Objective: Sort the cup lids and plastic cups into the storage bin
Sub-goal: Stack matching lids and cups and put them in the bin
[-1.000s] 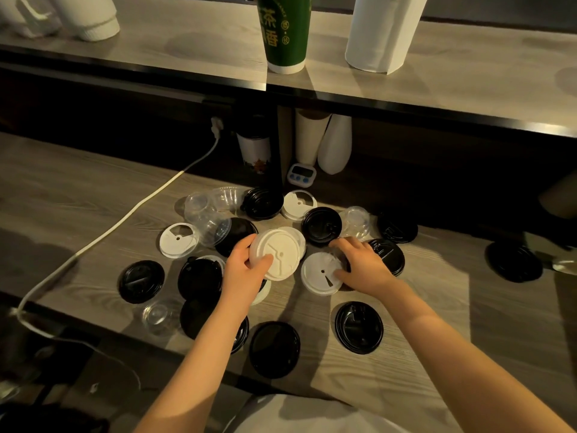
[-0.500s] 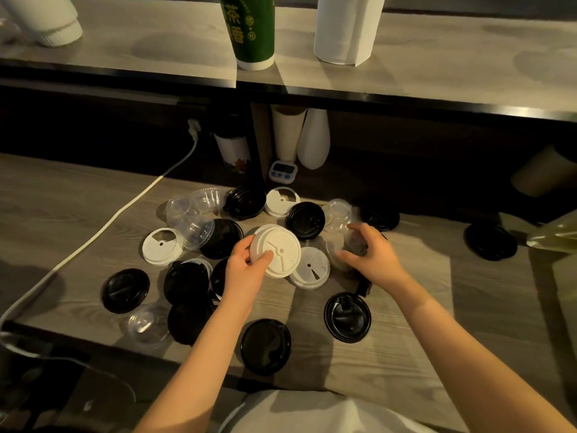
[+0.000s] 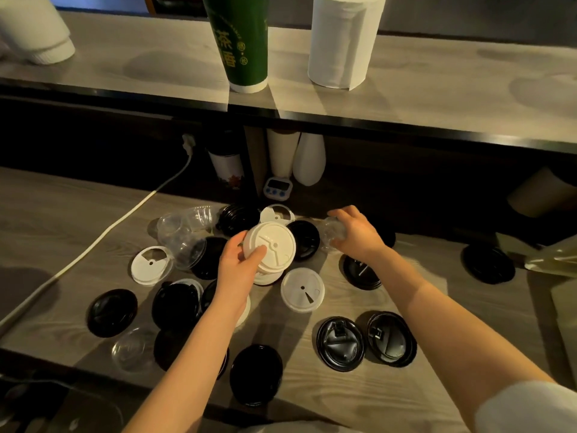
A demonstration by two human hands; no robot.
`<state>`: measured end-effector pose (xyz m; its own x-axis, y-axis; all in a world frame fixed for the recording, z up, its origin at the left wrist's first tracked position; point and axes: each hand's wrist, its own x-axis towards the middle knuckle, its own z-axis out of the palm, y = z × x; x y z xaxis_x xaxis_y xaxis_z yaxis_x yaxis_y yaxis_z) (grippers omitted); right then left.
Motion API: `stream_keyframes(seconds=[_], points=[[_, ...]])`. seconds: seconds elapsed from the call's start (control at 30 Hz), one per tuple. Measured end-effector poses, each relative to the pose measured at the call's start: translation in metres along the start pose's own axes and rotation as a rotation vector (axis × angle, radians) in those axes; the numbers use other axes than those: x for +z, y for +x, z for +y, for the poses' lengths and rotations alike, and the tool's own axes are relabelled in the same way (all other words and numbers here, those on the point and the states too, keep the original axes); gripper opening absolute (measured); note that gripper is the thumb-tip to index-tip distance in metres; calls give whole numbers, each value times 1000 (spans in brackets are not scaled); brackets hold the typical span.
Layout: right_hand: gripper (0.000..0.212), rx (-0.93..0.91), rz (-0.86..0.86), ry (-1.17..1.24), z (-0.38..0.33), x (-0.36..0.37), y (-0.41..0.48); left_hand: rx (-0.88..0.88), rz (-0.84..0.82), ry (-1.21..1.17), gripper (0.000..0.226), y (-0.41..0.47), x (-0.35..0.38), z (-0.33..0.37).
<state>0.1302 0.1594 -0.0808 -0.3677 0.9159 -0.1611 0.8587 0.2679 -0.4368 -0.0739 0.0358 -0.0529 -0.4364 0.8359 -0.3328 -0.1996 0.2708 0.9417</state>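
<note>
Left hand (image 3: pixel 240 267) up off the counter (image 3: pixel 62 214), thumb pressed on top and fingers curled under a white ridged lid (image 3: pixel 271 246), with more white rim showing beneath it. Right hand (image 3: pixel 359 237) is just beside it, fingers wrapped round a clear plastic cup (image 3: pixel 334 234), which is too blurred to read in detail. Nearest the person, a black lid (image 3: pixel 256 373) sits at the counter's front edge, and two more black lids (image 3: pixel 340 343) lie side by side under the right forearm. A clear flat lid (image 3: pixel 129 348) is off to the left. Between the two wrists lies a flat white lid (image 3: pixel 302 289) with a wedge-shaped slot. Left of the left hand, another white lid (image 3: pixel 152 268) touches a cluster of clear cups (image 3: pixel 184 239) tipped on their sides. Beyond the hands, a shiny black lid (image 3: pixel 239 218) and a small white lid (image 3: pixel 277 214) lie near a little digital timer (image 3: pixel 276 188). Up on the shelf (image 3: pixel 468 98) stands a green cup (image 3: pixel 240 42) with yellow Chinese characters, the top one reading 茶, next to a paper towel roll (image 3: pixel 342 39).
</note>
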Motion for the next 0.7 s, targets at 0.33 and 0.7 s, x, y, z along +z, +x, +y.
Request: stream_keyframes(seconds=[0.33, 0.7], points=[[61, -61, -219, -280, -3, -9, 28, -32, -6, 18, 35, 5, 1, -4], [59, -40, -409, -461, -2, -30, 24, -56, -8, 4, 39, 5, 6, -13]])
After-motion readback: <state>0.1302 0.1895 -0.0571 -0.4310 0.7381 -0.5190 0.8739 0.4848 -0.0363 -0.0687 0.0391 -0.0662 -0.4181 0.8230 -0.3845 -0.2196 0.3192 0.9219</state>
